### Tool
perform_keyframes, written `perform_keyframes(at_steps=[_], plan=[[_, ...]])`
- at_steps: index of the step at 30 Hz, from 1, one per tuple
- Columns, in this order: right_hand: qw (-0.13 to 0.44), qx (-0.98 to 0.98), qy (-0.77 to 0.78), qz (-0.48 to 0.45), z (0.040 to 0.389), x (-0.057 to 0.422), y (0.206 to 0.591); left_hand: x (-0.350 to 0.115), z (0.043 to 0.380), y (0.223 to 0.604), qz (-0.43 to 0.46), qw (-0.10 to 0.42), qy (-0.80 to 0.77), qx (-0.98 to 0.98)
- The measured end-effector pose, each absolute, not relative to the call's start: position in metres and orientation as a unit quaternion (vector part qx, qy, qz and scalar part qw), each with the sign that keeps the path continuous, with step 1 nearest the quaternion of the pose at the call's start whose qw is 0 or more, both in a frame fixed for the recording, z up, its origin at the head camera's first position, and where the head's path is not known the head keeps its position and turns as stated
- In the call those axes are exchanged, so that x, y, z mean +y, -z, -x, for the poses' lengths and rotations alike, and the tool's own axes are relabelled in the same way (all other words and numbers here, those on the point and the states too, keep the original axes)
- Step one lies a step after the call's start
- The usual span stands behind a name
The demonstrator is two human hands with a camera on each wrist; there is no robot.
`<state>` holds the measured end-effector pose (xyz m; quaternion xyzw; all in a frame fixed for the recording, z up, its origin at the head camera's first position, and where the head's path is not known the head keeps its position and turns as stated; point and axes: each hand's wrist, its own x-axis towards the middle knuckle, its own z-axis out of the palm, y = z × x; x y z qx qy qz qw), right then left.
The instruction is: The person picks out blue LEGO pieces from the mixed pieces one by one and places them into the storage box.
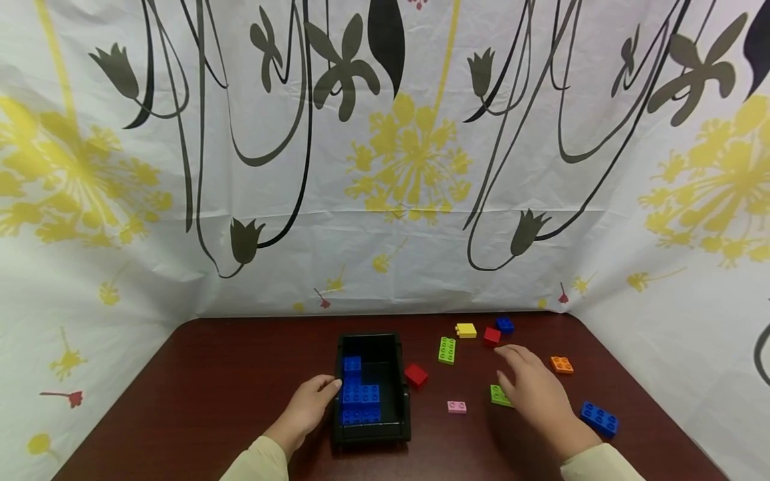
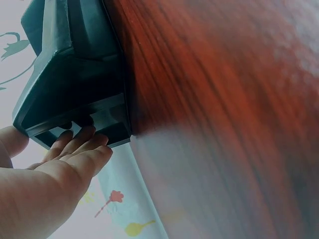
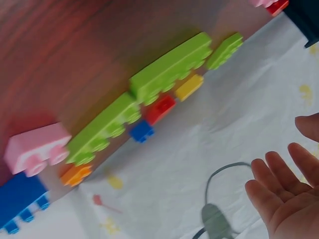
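Note:
My left hand (image 1: 308,405) grips the left side of a black bin (image 1: 402,431); its thumb is at the rim and the fingers lie along the outer side wall. Several blue toy bricks (image 1: 361,395) sit in the bin's left part. With fingers spread and nothing in them, my right hand (image 1: 537,394) hovers over the right part of the table. It overlaps a lime-green brick (image 1: 499,395) in the head view. In the right wrist view a pink brick (image 3: 37,147) and a longer green brick (image 3: 107,129) also show.
Right of the bin lie a red brick (image 1: 416,375), a small pink brick (image 1: 456,407) and a green brick (image 1: 447,350). Farther back are yellow (image 1: 466,331), red (image 1: 492,335) and blue bricks (image 1: 504,325). An orange brick (image 1: 562,364) and large blue brick (image 1: 599,419) lie right.

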<state>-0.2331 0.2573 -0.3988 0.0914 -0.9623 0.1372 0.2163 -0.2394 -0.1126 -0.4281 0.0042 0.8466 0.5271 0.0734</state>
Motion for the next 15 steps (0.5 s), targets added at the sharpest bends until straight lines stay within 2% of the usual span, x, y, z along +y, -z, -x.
perform_keyframes(at_steps=[15], plan=[[0.145, -0.981, -0.128, -0.031, 0.231, 0.309, 0.403, -0.113, 0.24, 0.428, 0.003, 0.082, -0.534, 0.842]])
